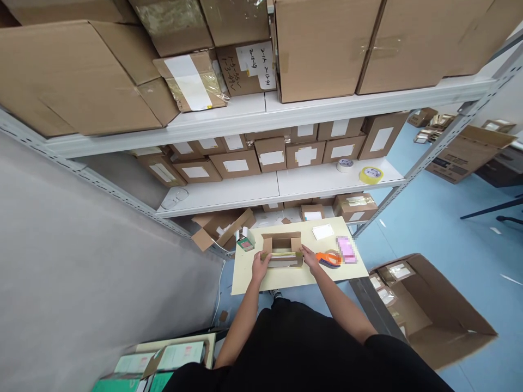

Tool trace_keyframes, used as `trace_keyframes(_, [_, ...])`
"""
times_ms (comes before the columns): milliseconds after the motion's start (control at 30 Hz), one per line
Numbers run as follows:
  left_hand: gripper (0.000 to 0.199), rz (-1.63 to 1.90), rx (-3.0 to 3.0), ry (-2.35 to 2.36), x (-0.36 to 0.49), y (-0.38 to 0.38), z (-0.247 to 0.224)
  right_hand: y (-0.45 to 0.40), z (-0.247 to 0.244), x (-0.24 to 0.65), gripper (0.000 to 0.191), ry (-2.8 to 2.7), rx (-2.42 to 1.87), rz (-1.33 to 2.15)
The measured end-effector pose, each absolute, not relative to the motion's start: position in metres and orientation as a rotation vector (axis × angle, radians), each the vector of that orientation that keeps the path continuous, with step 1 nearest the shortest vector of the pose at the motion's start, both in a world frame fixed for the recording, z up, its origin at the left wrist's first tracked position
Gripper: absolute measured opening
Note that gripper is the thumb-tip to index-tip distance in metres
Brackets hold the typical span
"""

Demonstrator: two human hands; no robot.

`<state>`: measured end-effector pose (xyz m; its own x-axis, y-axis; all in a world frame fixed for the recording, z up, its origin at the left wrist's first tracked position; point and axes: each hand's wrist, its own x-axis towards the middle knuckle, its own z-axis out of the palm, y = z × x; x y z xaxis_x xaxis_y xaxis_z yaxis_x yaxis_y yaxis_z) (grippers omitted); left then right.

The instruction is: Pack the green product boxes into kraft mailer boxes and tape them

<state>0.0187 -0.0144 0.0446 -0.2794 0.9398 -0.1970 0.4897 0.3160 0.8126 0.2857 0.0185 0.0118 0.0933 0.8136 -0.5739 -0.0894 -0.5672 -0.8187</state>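
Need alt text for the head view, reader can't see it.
A person's left hand and right hand hold opposite ends of an open cardboard box on a cream table. A green-and-white carton sits left; a white card, orange tool and pixelated pink item lie right. Shelves of boxes rise behind.

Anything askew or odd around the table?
Yes: the open carton left of the table sits askew with flaps splayed, unlike the closed boxes on the shelf above. The pink item at the table's right is pixelated, so unidentifiable. White scraps also litter the blue floor.
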Motion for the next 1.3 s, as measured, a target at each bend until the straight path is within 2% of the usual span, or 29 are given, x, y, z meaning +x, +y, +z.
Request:
trace_keyframes(133, [0.064, 0.775, 1.269, 2.038, 0.028, -0.014, 0.043, 0.012, 0.008, 0.286, 0.072, -0.711, -1.575, 1.653])
trace_keyframes(300, [0.091, 0.685, 1.22, 2.124, 0.034, -0.012, 0.046, 0.004, 0.004, 0.287, 0.083, -0.85, -1.471, 1.558])
trace_keyframes(433, [0.108, 0.62, 1.384, 2.09, 0.031, 0.01, 0.068, 0.006, 0.002, 0.285, 0.081, -0.849, -1.489, 1.536])
trace_keyframes(533, [0.114, 0.576, 1.594, 1.968, 0.027, 0.03, 0.085, 0.008, -0.001, 0.284, 0.09, -0.876, -1.53, 1.529])
trace_keyframes(633, [0.108, 0.528, 1.646, 1.883, 0.021, 0.041, 0.09, 0.006, -0.002, 0.283, 0.104, -0.951, -1.563, 1.475])
trace_keyframes(700, [0.098, 0.528, 1.606, 1.865, 0.018, 0.04, 0.084, 0.003, -0.002, 0.282, 0.107, -1.041, -1.566, 1.397])
trace_keyframes(833, [0.072, 0.563, 1.456, 1.815, 0.016, 0.024, 0.059, -0.003, 0.004, 0.28, 0.09, -1.246, -1.557, 1.218])
trace_keyframes(967, [0.073, 0.613, 1.316, 1.845, 0.018, 0.009, 0.041, 0.002, 0.012, 0.281, 0.068, -1.28, -1.594, 1.245])
trace_keyframes(1133, [0.071, 0.648, 1.29, 1.868, 0.016, 0.002, 0.037, 0.011, 0.013, 0.28, 0.066, -1.208, -1.724, 1.354])
trace_keyframes(1300, [0.067, 0.582, 1.254, 1.855, 0.007, -0.013, 0.024, -0.004, -0.009, 0.28, 0.064, -1.224, -1.759, 1.362])
